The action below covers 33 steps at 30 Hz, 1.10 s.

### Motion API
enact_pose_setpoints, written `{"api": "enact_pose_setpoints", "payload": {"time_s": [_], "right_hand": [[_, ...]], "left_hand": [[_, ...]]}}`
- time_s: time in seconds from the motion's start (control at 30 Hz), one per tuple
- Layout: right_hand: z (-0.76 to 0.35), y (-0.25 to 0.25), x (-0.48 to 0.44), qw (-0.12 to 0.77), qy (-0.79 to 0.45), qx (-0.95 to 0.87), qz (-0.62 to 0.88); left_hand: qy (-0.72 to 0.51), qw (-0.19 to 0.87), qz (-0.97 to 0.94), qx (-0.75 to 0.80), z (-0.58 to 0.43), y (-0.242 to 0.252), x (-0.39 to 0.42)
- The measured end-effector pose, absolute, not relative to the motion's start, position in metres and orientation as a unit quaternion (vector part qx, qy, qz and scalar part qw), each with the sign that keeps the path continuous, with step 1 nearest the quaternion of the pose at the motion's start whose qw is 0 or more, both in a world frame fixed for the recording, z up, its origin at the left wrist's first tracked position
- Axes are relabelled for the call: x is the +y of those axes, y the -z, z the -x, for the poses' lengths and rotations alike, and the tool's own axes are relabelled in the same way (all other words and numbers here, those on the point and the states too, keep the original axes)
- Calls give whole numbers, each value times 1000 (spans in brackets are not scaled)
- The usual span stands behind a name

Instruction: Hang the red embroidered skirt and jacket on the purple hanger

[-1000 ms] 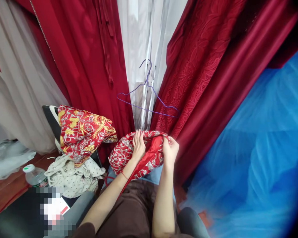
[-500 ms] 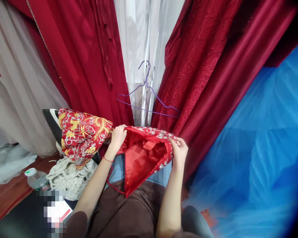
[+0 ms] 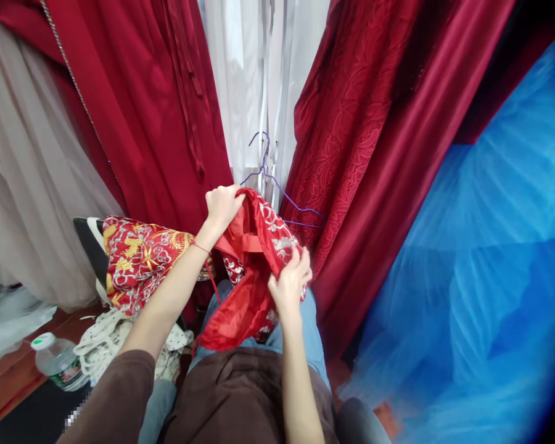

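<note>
A red embroidered garment point(image 3: 240, 314) with a shiny red lining hangs between my two hands, above my lap. Its outer side carries silver embroidery. My left hand point(image 3: 222, 206) is closed on the garment's upper edge, raised in front of the hanger. Lower and to the right, my right hand point(image 3: 292, 277) grips the embroidered side, thumb on the lining and fingers over the outside. Just behind the garment hangs a purple wire hanger point(image 3: 300, 206), part of it hidden by the cloth.
At left lies another red garment with gold embroidery point(image 3: 139, 262), beside a dotted white cloth bag point(image 3: 99, 345) and a plastic bottle point(image 3: 58, 361). Dark red gowns point(image 3: 166, 92) hang in front, with a blue tulle dress point(image 3: 490, 277) at right.
My left hand has risen with the garment's edge. My right hand has moved left and slightly down, so the opening is narrower and the cloth more bunched. The view has shifted a little.
</note>
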State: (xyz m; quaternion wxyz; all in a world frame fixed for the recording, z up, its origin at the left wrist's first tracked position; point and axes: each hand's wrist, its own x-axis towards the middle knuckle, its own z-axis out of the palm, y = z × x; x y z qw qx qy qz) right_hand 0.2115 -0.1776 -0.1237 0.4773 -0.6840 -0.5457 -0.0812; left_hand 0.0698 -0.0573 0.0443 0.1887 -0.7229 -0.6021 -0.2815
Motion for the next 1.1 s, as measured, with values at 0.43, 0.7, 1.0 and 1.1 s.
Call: {"api": "enact_pose_setpoints", "payload": {"time_s": [0.43,0.7,1.0,1.1], "right_hand": [[-298,128,-186,600,-240,-442,622],[-311,85,-134,732,-234,-418,484],[-337,96,-87,652,-158,-418,613],[-349,95,-78,663,-159,-405,609]], "left_hand": [[284,78,782,-549,-69,-8,-1],[161,52,865,-472,-99,12,5],[132,96,866,-473,-84,37,-2],[132,105,869,-465,-74,42,-6]]}}
